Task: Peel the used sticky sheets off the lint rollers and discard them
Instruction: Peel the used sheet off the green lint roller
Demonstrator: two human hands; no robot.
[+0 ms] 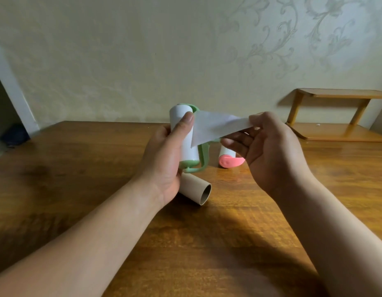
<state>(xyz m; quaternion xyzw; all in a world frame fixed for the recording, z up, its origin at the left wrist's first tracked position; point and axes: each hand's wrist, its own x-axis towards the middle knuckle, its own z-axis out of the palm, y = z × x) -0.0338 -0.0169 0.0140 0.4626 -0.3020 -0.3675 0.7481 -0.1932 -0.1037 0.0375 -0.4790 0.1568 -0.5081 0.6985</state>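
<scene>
My left hand (164,155) grips a green lint roller (186,144) held upright above the wooden table (78,179), thumb pressed on its white roll. A white sticky sheet (215,127) stretches from the roll to the right, still joined to it along one edge. My right hand (269,146) pinches the sheet's free end between thumb and fingers. A pink lint roller (227,160) lies on the table behind, partly hidden by my right hand.
A bare brown cardboard tube (196,190) lies on the table under my left hand. A small wooden two-tier shelf (335,116) stands at the back right against the patterned wall. A dark object (5,116) sits at the far left.
</scene>
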